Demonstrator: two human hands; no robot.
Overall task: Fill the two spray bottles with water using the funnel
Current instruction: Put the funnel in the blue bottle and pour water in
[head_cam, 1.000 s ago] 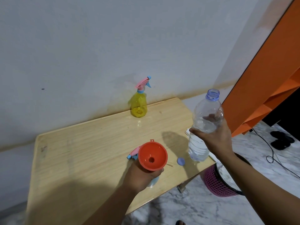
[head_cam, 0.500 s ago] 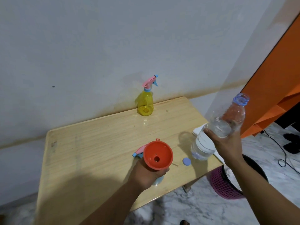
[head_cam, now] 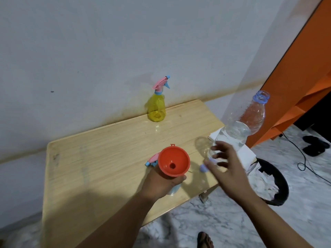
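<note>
Left hand grips a pale blue spray bottle near the front edge of the wooden surface; the hand and the orange funnel seated in the bottle's neck hide nearly all of the bottle, so its water level cannot be told. Just behind the funnel lies a pink-and-blue trigger head, half covered by it. Right hand is spread wide, fingers straight and blurred, holding nothing; whether they touch the clear water bottle beyond them is unclear. That bottle leans to the right, uncapped, partly filled, its base hidden by the hand. A small blue cap peeks out beside the fingers. Spray bottles count two: the second, yellow spray bottle, stands upright by the wall with its trigger on. One funnel, one water bottle.
</note>
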